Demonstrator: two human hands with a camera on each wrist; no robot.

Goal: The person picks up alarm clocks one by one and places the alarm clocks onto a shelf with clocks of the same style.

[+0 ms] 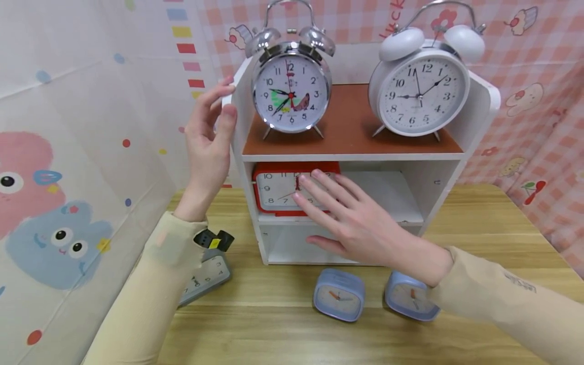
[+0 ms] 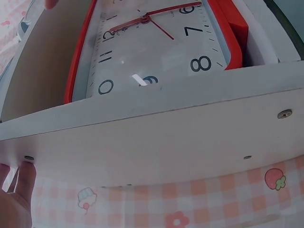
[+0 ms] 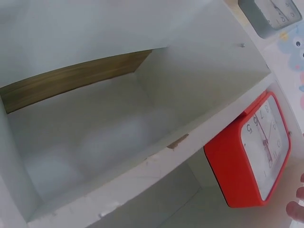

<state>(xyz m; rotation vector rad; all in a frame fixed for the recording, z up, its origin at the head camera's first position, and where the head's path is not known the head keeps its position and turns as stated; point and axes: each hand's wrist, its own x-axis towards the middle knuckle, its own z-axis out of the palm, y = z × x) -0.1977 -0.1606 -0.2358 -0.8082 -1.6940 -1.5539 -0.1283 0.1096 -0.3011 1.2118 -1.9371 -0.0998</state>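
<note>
A white shelf unit (image 1: pixel 349 157) stands on the wooden table. My left hand (image 1: pixel 207 137) is at its upper left side, with thumb and fingertips against the panel edge. In its middle compartment, at the left, sits a red alarm clock (image 1: pixel 274 190), also large in the left wrist view (image 2: pixel 142 52). My right hand (image 1: pixel 349 218) hovers before that clock with fingers spread, covering part of its dial. In the right wrist view its fingertips (image 3: pixel 298 197) appear apart from the red clock (image 3: pixel 237 166). Neither hand holds anything.
On the brown top shelf stand a silver twin-bell clock (image 1: pixel 292 96) and a white twin-bell clock (image 1: pixel 420 94). Before the unit are two small blue clocks, one left (image 1: pixel 339 295) and one right (image 1: pixel 408 299). A grey clock (image 1: pixel 210 276) lies partly behind my left sleeve.
</note>
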